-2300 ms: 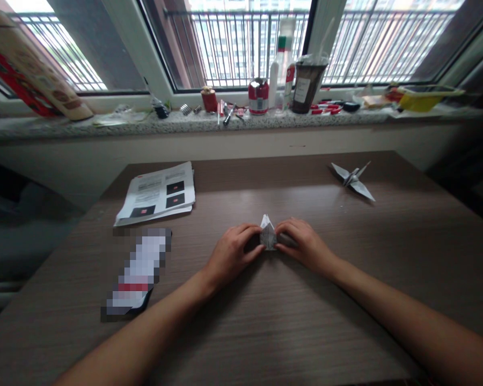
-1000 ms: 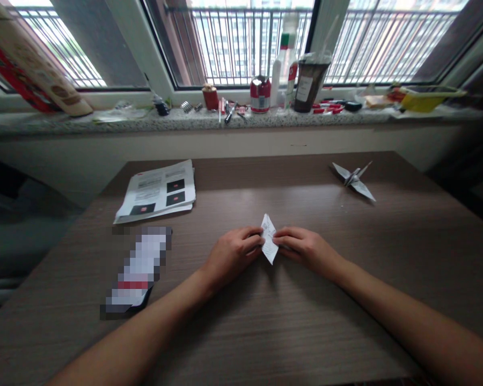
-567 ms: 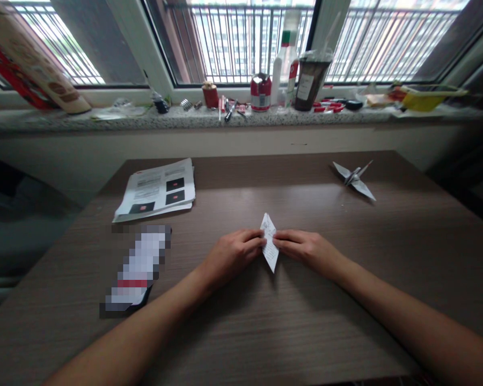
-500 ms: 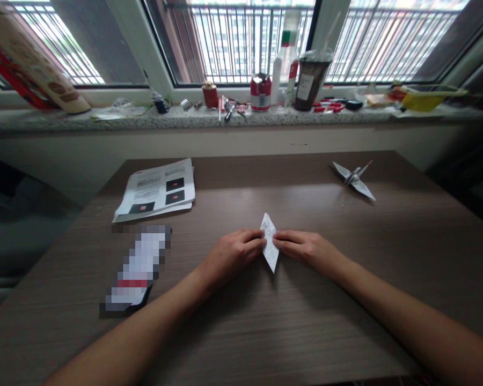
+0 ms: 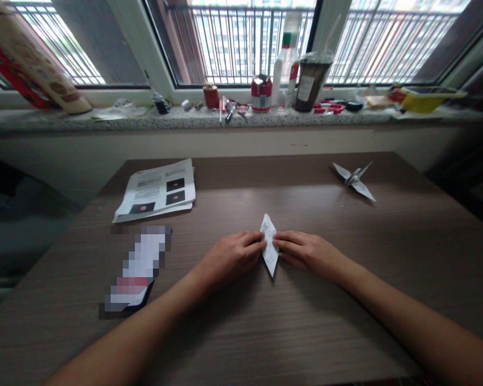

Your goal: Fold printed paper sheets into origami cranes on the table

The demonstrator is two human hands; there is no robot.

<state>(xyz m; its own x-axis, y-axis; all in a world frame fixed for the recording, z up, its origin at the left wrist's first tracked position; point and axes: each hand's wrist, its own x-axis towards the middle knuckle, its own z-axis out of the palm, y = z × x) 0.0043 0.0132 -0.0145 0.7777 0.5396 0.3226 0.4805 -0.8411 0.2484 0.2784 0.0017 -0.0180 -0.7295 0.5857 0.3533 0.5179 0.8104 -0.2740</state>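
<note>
A small folded white paper (image 5: 269, 247), printed and diamond-shaped, lies on the brown wooden table (image 5: 241, 332) in front of me. My left hand (image 5: 230, 257) pinches its left edge with curled fingers. My right hand (image 5: 306, 251) presses on its right edge, fingers closed together. Both hands meet at the middle of the paper, with its two points sticking out above and below them.
A finished paper crane (image 5: 355, 179) sits at the far right of the table. A stack of printed sheets (image 5: 158, 190) lies at the far left, a blurred-out flat object (image 5: 135, 272) nearer me. The windowsill (image 5: 209, 119) holds a red can (image 5: 261, 94), bottles, a cup and small items.
The paper went from a short upright shape to a long flat diamond lying on the table. Both hands slid slightly toward me and stayed pinched on its sides.
</note>
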